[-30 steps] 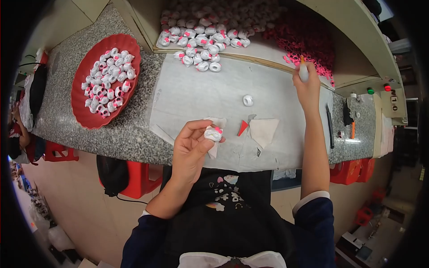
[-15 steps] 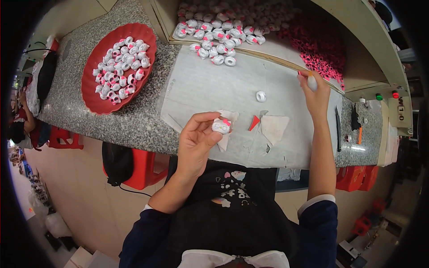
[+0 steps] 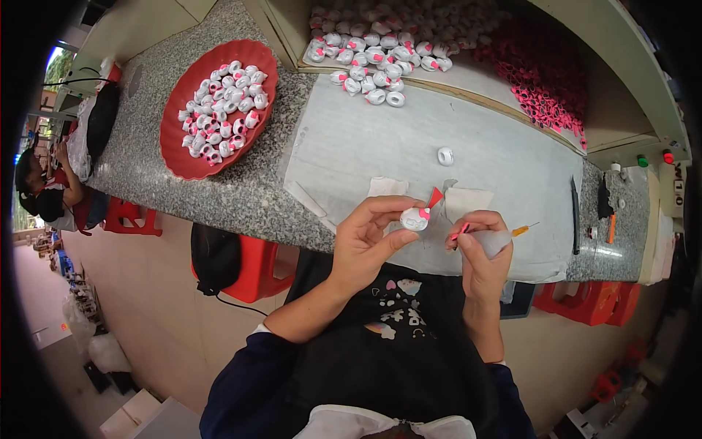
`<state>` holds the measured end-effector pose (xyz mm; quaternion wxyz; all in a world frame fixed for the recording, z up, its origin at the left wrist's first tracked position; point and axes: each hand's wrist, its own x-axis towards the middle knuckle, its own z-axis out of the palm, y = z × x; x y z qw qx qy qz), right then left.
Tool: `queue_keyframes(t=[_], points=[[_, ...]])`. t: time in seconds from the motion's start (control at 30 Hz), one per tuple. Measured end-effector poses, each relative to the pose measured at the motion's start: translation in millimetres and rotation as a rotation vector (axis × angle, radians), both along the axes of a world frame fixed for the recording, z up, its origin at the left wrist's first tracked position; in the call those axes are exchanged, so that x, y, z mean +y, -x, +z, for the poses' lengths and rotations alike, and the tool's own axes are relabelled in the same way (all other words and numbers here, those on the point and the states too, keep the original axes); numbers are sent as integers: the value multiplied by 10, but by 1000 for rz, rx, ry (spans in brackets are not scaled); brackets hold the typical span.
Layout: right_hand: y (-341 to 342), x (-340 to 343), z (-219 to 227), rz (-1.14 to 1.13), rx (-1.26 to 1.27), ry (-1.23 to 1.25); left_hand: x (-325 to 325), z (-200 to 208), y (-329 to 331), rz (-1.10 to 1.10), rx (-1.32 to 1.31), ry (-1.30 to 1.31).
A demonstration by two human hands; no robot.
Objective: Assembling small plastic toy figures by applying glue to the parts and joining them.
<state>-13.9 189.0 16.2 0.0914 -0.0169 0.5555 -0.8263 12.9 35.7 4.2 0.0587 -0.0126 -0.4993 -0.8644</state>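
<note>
My left hand (image 3: 365,238) is closed, pinching a small white cat-head piece (image 3: 414,219) with a pink bow between thumb and fingertips. Just to its right, my right hand (image 3: 484,263) is closed too. In its palm lies a small whitish squeeze bottle (image 3: 494,242) with a yellow needle tip (image 3: 521,230) pointing away to the right. Its fingertips pinch a small pink-and-black piece (image 3: 459,232), near the cat head but apart from it. A single white ring-shaped piece (image 3: 445,156) lies beyond my hands on the white sheet (image 3: 380,139).
At the left, a red scalloped bowl (image 3: 173,150) holds many cat-head pieces. More cat heads (image 3: 376,57) are heaped on the shelf at the back, beside a pile of small pink pieces (image 3: 545,102). A red scrap (image 3: 436,197), paper pieces (image 3: 468,197) and a black pen-like tool (image 3: 575,216) lie about.
My right hand has come from the pink pile at the back right toward my left hand, now with a pink piece in its fingertips. The left hand has shifted slightly right with the cat head.
</note>
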Motion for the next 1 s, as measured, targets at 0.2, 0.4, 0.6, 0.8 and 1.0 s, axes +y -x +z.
queue_keyframes(t=[0.2, 0.4, 0.6, 0.8, 1.0], points=[[1, -18, -6, 4, -27, 54, 22, -19, 10, 35, 95, 154], [-45, 13, 74, 41, -26, 74, 15, -93, 12, 35, 144, 278], [-33, -25, 120, 79, -37, -8, 25, -40, 18, 72, 232, 501], [-8, -58, 55, 134, -106, 4, 35, 22, 20, 104, 252, 607], [6, -65, 46, 127, -109, 34, 27, 16, 15, 56, 236, 537]])
